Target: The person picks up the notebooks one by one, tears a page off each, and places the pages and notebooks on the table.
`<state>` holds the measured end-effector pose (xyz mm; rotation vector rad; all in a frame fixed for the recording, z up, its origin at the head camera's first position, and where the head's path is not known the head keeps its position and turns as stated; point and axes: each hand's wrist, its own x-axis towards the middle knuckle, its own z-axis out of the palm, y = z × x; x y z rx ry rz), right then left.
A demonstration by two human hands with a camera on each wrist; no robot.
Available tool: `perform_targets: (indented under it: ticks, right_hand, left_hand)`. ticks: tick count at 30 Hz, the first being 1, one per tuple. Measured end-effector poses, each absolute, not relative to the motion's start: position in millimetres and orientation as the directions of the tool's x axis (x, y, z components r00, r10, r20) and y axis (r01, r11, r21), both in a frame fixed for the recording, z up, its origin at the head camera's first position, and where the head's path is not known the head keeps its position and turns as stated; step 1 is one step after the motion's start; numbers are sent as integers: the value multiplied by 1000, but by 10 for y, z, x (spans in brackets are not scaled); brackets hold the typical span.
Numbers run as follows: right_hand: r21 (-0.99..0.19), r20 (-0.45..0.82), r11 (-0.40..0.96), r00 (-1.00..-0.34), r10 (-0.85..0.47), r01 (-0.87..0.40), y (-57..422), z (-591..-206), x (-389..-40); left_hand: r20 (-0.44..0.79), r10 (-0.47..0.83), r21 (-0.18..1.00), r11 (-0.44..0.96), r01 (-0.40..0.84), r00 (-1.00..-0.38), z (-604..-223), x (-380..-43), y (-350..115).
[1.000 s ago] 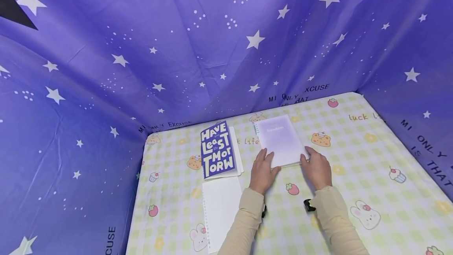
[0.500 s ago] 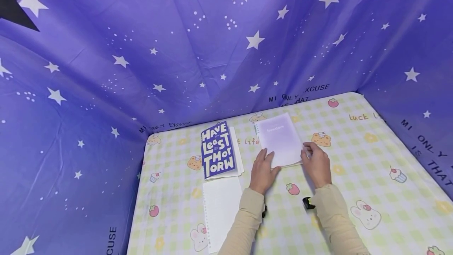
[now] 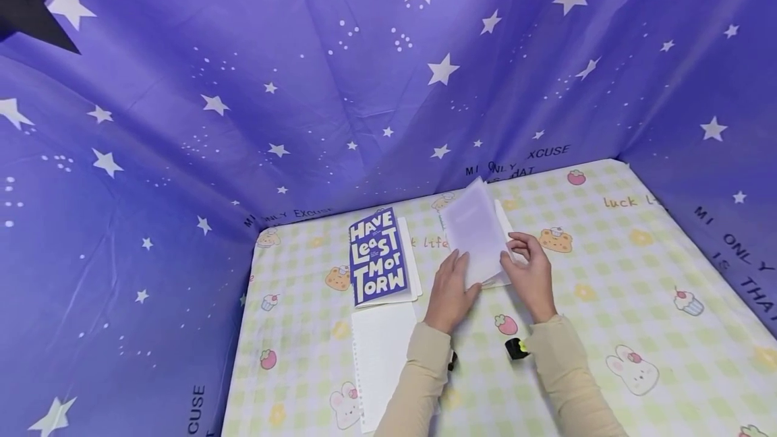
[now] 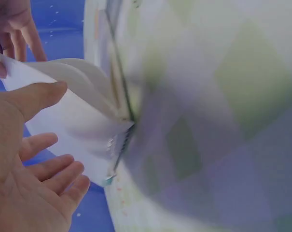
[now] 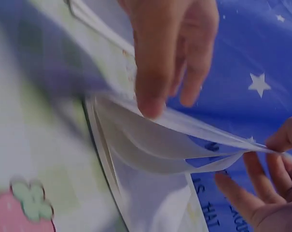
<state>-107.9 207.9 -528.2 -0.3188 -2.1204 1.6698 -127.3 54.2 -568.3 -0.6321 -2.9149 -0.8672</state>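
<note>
A spiral-bound notebook (image 3: 475, 224) with a pale purple cover lies at the back middle of the table. Its cover and some pages are lifted at the right edge and bow upward. The right hand (image 3: 533, 280) pinches that lifted edge between thumb and fingers, as the right wrist view shows at the page edge (image 5: 232, 157). My left hand (image 3: 446, 297) is at the notebook's near left corner with its fingers extended. Seen in the left wrist view, the left hand (image 4: 34, 164) has its thumb beside the raised cover (image 4: 73, 113).
To the left lies a blue notebook (image 3: 378, 255) with large white lettering. A white sheet (image 3: 382, 363) with a row of holes lies in front of it. The checkered tablecloth (image 3: 607, 302) covers the table. Purple star-patterned fabric (image 3: 340, 86) hangs behind.
My right hand has moved left and up, lifting the right edge of the purple notebook's cover and some pages. The left hand has stayed nearly in place.
</note>
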Motion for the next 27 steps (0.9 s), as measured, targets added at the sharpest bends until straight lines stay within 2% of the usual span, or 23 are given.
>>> perform_targets:
  ticks: [6, 15, 20, 27]
  right_hand:
    - [-967, 233, 183, -905, 357, -176, 1844, -5049, -1035]
    - [-974, 200, 154, -956, 216, -169, 1601, -5000, -1039]
    - [-951, 271, 195, -951, 152, -240, 1449, -5051, -1073]
    - [-895, 349, 328, -933, 93, -302, 1228, -5382, -1195]
  left_hand:
    - [124, 381, 539, 749, 385, -916, -5551, -1286, 469]
    - [138, 400, 599, 694, 398, -906, -5365, -1325, 284]
    - [171, 347, 671, 645, 366, -922, -5231, -1346, 159]
    - [175, 236, 757, 588, 284, -956, -5095, -1372, -32]
